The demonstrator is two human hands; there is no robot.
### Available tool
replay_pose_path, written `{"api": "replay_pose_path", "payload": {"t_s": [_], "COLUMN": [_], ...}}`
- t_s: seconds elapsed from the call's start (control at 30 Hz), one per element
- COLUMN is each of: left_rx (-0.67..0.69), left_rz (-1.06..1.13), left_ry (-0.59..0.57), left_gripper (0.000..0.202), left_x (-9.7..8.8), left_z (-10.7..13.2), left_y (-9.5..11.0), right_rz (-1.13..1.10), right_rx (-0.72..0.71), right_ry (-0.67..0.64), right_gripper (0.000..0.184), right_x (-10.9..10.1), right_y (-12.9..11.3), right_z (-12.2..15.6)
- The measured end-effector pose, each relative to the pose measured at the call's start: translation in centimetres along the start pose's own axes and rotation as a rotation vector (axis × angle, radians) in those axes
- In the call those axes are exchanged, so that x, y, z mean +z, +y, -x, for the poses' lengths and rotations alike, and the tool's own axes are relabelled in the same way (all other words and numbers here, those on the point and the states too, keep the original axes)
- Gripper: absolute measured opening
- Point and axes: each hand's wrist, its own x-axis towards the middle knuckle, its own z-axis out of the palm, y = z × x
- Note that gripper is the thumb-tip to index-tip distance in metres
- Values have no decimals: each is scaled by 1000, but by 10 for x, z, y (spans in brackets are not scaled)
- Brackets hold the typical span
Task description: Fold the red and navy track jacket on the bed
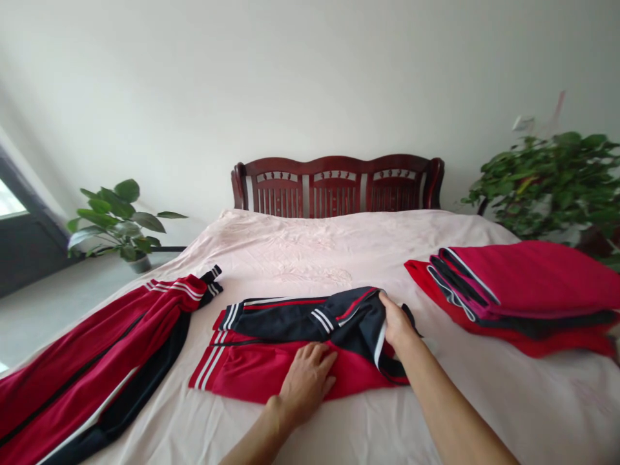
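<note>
A red-and-navy striped track garment [285, 326] lies at the middle of the bed [290, 258], its long axis running across the bed, navy folded over red. Its right end is nearer the right hand [400, 323], whose fingers [387, 303] are closed on a bunch of the navy fabric. The left hand [307, 384] is laid flat on the red, fingers spread (nothing is gripped there). A zipped track jacket [97, 361] is spread along the bed's left side, a stack of folded red garments [513, 290] sits on its right side, and a wooden headboard [339, 187] stands at its head.
</note>
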Motion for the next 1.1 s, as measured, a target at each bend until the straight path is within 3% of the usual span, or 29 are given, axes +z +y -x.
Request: {"api": "replay_pose_path", "payload": {"t_s": [0.1,0.2,0.3,0.37,0.5,0.63,0.73,0.87,1.03,1.1], "left_rx": [-86,-296,-505,-581,-572,-573,-579,-611,-907,-949], "left_rz": [372,1070,1673,1860,1922,1764,1508,1062,1213,1263], "left_ry": [30,141,91,73,214,683,903,996,1014,1018], "left_gripper": [41,47,57,56,48,21,31,54,34,27], "left_x": [1,-9,-21,-28,-39,-68,-93,-109,-115,-122], "left_z": [-8,-18,-25,-29,-35,-34,-21,14,53,60], "left_y": [-3,-8,-15,-19,-26,-38,-54,-80,-107,-113], "right_rz": [-1,109,317,451,532,829,1198,1403,1507,1530], "right_rx": [37,5,1,-15,-174,-466,-621,-735,-810,-831], "right_ry": [-210,-628,-963,-1053,-1015,-838,-718,-651,-562,-523], "right_gripper": [36,44,40,36,31,42,57,71,76,76], "right_x": [19,39,48,49,42,25,5,-20,-32,-33], "right_y": [-16,-29,-22,-9,10,14,24,42,37,29], "right_z": [24,65,104,121,134,138,141,140,130,123]}}
